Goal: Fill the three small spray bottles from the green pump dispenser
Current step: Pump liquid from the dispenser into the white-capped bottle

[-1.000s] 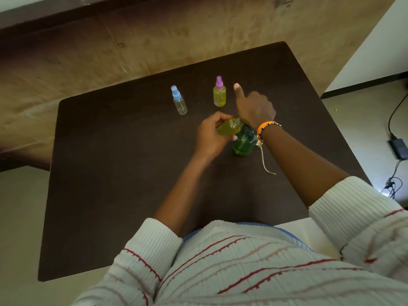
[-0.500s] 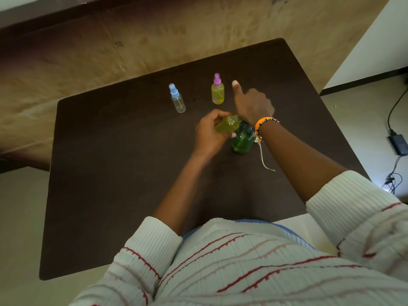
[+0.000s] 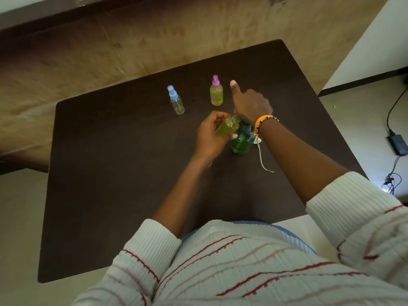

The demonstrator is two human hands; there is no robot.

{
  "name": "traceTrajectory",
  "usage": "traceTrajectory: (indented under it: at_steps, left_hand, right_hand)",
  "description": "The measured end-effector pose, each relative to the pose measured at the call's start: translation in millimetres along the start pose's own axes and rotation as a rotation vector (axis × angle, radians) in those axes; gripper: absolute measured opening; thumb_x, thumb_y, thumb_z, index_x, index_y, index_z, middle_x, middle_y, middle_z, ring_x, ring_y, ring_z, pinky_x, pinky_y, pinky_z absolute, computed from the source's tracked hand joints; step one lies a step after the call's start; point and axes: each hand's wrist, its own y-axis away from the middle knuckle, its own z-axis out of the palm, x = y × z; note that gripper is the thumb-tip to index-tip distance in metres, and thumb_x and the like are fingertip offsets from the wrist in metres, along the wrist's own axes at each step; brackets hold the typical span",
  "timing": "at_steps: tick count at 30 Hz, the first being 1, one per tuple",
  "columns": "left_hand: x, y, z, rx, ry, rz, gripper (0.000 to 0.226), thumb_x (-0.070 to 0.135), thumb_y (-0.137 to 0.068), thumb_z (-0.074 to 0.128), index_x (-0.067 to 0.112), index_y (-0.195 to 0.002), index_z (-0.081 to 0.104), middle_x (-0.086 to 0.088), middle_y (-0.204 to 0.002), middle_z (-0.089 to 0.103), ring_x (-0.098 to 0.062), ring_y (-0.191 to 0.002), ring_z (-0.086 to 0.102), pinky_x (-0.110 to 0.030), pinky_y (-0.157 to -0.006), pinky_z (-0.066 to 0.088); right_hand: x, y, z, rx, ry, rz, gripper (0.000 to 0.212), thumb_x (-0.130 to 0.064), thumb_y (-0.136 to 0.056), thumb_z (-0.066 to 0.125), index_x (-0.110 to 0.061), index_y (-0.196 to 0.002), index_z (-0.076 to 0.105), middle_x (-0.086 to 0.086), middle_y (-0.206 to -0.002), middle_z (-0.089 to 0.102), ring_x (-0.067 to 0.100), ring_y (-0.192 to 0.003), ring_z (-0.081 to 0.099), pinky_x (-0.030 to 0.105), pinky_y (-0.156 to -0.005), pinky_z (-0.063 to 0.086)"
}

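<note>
Head view, looking down on a dark brown desk (image 3: 110, 173). Green pump dispenser (image 3: 241, 144) stands upright near the desk's middle, slightly right of centre. Left hand (image 3: 209, 138) grips a small spray bottle (image 3: 227, 128) filled with yellow-green liquid; the fingers (image 3: 217, 117) curl round its far side and the thumb tip shows at its lower end. This bottle is tilted, its open neck pointing up and right, touching or just beside the dispenser's pump head; the contact itself is hidden under the right hand. Right hand (image 3: 251, 106) sits on top of the pump head, palm down, most fingers curled over it, with one digit (image 3: 234, 86) sticking out straight toward the far edge of the desk. Whether the pump is pressed down cannot be told. An orange and beaded bracelet (image 3: 265, 121) circles the right wrist, with a pale cord (image 3: 262, 160) trailing from it onto the desk. Two more small bottles stand upright beyond the hands, well apart from each other: one with a purple cap (image 3: 216, 92), holding yellow liquid, just left of the extended digit; one with a blue cap (image 3: 176, 100), clear, looking empty, farther left. Neither is touched. Both sleeves are white ribbed knit with red stripes. A black adapter and cable (image 3: 396, 143) lie on the floor at right.
</note>
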Motion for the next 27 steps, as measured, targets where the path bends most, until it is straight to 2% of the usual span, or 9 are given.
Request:
traceTrajectory:
  at_steps: [5, 9, 12, 15, 19, 25, 27]
  left_hand:
    - [-6, 1, 2, 0.004, -0.018, -0.013, 0.042, -0.005, -0.066, 0.075, 0.015, -0.098, 0.056, -0.006, -0.097, 0.068, -0.017, -0.087, 0.063, -0.031, -0.069, 0.051]
    - [-9, 0, 2, 0.013, -0.025, -0.007, 0.044, -0.005, -0.065, 0.075, 0.013, -0.1, 0.057, -0.007, -0.1, 0.067, -0.018, -0.089, 0.063, -0.036, -0.073, 0.053]
    - [-6, 0, 1, 0.013, -0.02, -0.018, 0.044, -0.005, -0.066, 0.075, 0.013, -0.101, 0.057, -0.004, -0.099, 0.067, -0.015, -0.09, 0.062, -0.037, -0.076, 0.054]
    - [-5, 0, 2, 0.013, -0.014, -0.011, 0.043, -0.006, -0.066, 0.075, 0.013, -0.1, 0.056, 0.001, -0.096, 0.064, -0.01, -0.087, 0.06, -0.033, -0.076, 0.053]
    - [-5, 2, 3, -0.001, -0.003, -0.009, 0.043, -0.007, -0.066, 0.075, 0.013, -0.099, 0.055, 0.002, -0.097, 0.063, -0.009, -0.089, 0.058, -0.036, -0.077, 0.053]
    - [-6, 2, 3, 0.009, -0.011, -0.012, 0.045, -0.008, -0.065, 0.075, 0.013, -0.099, 0.055, 0.0, -0.096, 0.063, -0.009, -0.087, 0.058, -0.039, -0.081, 0.052]
    - [-5, 3, 3, 0.006, -0.014, -0.015, 0.044, -0.008, -0.065, 0.075, 0.013, -0.099, 0.055, 0.0, -0.097, 0.063, -0.008, -0.087, 0.058, -0.038, -0.081, 0.052]
  right_hand:
    - [0, 6, 1, 0.063, -0.006, 0.006, 0.073, -0.064, -0.097, 0.022, -0.006, -0.124, 0.059, 0.018, -0.131, 0.058, 0.038, -0.122, 0.052, 0.04, -0.093, 0.04]
    - [-1, 5, 1, 0.03, 0.015, 0.009, 0.074, -0.063, -0.098, 0.02, -0.006, -0.127, 0.057, 0.018, -0.132, 0.058, 0.038, -0.122, 0.052, 0.04, -0.094, 0.039]
    - [0, -4, 1, -0.048, 0.069, -0.03, 0.068, -0.059, -0.098, 0.018, -0.015, -0.138, 0.05, 0.017, -0.128, 0.06, 0.039, -0.119, 0.053, 0.04, -0.085, 0.036]
    - [0, -7, 2, -0.068, 0.07, -0.038, 0.07, -0.061, -0.097, 0.014, -0.017, -0.132, 0.056, 0.014, -0.121, 0.064, 0.038, -0.113, 0.057, 0.04, -0.081, 0.033]
    - [1, -2, 1, 0.015, 0.0, -0.001, 0.074, -0.065, -0.096, 0.019, -0.008, -0.121, 0.06, 0.014, -0.122, 0.065, 0.036, -0.117, 0.055, 0.039, -0.086, 0.038]
    - [-3, 7, 1, 0.051, 0.02, 0.005, 0.073, -0.062, -0.098, 0.023, -0.004, -0.126, 0.057, 0.019, -0.133, 0.056, 0.038, -0.123, 0.051, 0.04, -0.095, 0.04]
    - [-3, 4, 1, 0.035, 0.037, 0.001, 0.073, -0.063, -0.098, 0.02, -0.006, -0.129, 0.055, 0.018, -0.132, 0.056, 0.039, -0.123, 0.051, 0.04, -0.093, 0.039]
